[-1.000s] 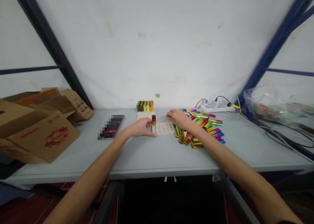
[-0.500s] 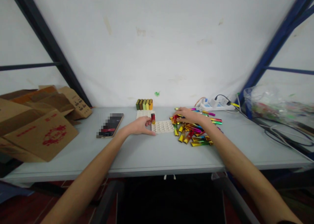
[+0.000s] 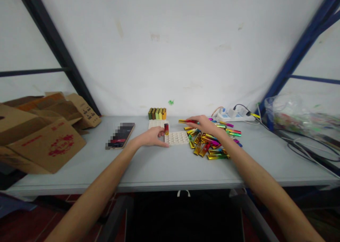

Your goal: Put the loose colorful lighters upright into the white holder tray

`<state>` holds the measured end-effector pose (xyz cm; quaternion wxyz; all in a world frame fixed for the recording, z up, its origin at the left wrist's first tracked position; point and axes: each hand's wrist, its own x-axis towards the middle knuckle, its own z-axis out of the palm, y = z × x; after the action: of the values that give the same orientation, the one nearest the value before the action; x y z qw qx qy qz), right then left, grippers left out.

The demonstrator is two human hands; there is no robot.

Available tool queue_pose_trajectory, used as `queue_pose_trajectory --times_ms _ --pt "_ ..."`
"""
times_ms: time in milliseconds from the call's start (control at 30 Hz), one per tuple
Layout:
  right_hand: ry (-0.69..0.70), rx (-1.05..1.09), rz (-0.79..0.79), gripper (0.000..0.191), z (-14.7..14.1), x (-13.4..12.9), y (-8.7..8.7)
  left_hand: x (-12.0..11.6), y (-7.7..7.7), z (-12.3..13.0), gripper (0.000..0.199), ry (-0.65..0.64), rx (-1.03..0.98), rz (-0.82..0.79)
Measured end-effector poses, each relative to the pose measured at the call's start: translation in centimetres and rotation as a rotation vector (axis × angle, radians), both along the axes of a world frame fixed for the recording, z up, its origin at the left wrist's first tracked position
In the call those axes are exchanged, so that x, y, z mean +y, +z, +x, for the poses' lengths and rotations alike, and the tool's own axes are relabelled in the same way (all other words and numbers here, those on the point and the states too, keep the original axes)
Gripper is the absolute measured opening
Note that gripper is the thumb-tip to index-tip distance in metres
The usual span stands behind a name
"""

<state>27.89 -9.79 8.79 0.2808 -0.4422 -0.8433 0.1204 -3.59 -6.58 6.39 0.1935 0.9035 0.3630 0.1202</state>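
A white tray with rows of round sockets [image 3: 177, 138] lies on the table. One shiny red-and-gold lighter-shaped case [image 3: 166, 128] stands upright at its left end. My left hand [image 3: 154, 136] is closed around that end, thumb at the near corner and curled fingers beside the upright case. Over the back of a loose pile of shiny multicoloured cases [image 3: 204, 149], my right hand [image 3: 203, 124] pinches another red-and-gold case [image 3: 183, 121], which points left above the table. Its far end is hidden by my fingers.
Behind the tray sit a second white tray [image 3: 155, 124] and a block of green-to-orange cases [image 3: 157, 113]. A phone [image 3: 120, 136] and cardboard boxes [image 3: 50, 143] are to the left. A power strip [image 3: 236, 114], cables [image 3: 305, 143] and a plastic bag [image 3: 294, 111] lie right.
My right hand has lifted a red-and-gold case from the pile's left edge, and it now sticks out leftward. My left hand stays at the tray. The view has shifted slightly.
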Motion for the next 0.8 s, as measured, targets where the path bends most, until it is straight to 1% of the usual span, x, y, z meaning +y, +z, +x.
queue_pose_trajectory --times_ms 167,300,367,467,533,667,800 --pt "-0.013 0.306 -0.059 0.043 -2.5 -0.8 -0.2 -0.2 0.2 0.1 0.069 0.007 -0.012 0.005" --pt "0.055 0.447 -0.147 0.045 -4.4 -1.4 -0.6 -0.1 0.0 0.0 0.070 -0.003 -0.007 0.013" --pt "0.107 0.510 -0.233 0.043 -5.3 -2.0 -0.8 0.1 -0.1 0.0 0.070 -0.007 -0.008 0.018" --pt "0.203 0.611 -0.426 0.040 -6.5 -2.8 -1.1 0.2 -0.3 0.0 0.070 -0.010 -0.013 0.023" --pt "0.232 0.653 -0.488 0.040 -7.2 -3.0 -1.6 0.2 -0.3 0.0 0.070 -0.020 -0.019 0.024" --pt "0.164 0.743 -0.513 0.044 -8.3 -2.9 -2.3 0.2 -0.3 0.0 0.067 -0.020 -0.019 0.035" --pt "0.047 0.813 -0.577 0.056 -8.8 -2.7 -2.6 0.2 -0.3 -0.1 0.064 -0.029 -0.013 0.034"
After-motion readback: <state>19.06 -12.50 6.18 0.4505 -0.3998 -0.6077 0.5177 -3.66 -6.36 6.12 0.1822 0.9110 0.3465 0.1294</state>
